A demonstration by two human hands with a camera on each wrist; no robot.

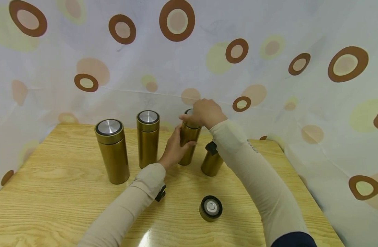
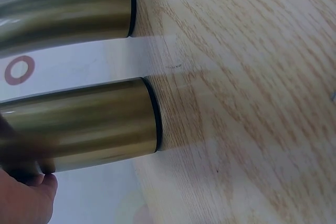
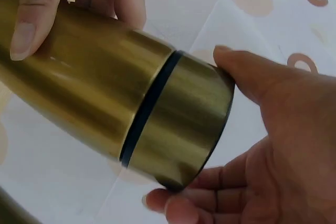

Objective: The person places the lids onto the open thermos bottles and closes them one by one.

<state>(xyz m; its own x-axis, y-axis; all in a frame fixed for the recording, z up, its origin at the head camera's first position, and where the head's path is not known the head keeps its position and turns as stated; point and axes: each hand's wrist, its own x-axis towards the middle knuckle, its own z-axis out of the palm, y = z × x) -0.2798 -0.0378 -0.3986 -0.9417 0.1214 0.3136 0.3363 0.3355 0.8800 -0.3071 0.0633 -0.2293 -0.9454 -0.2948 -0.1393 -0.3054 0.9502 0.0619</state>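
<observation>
My left hand [image 1: 173, 151] grips the body of an upright gold thermos flask [image 1: 187, 137], thumb across its front. My right hand [image 1: 207, 111] is over the top of that flask, holding its lid [image 3: 184, 119] between thumb and fingers. In the right wrist view, a dark band [image 3: 149, 106] separates the lid from the flask body. The left wrist view has the flask's base [image 2: 121, 124] at the table and part of my left hand [image 2: 26, 198] at its side.
Two lidded gold flasks, one nearer [image 1: 115, 157] and one farther [image 1: 148, 144], stand at left. A shorter-looking gold flask [image 1: 212, 165] stands at right, its top hidden by my right forearm. A loose lid [image 1: 211, 208] lies inside up on the wooden table [image 1: 68, 192]. Patterned cloth [image 1: 145, 61] hangs behind.
</observation>
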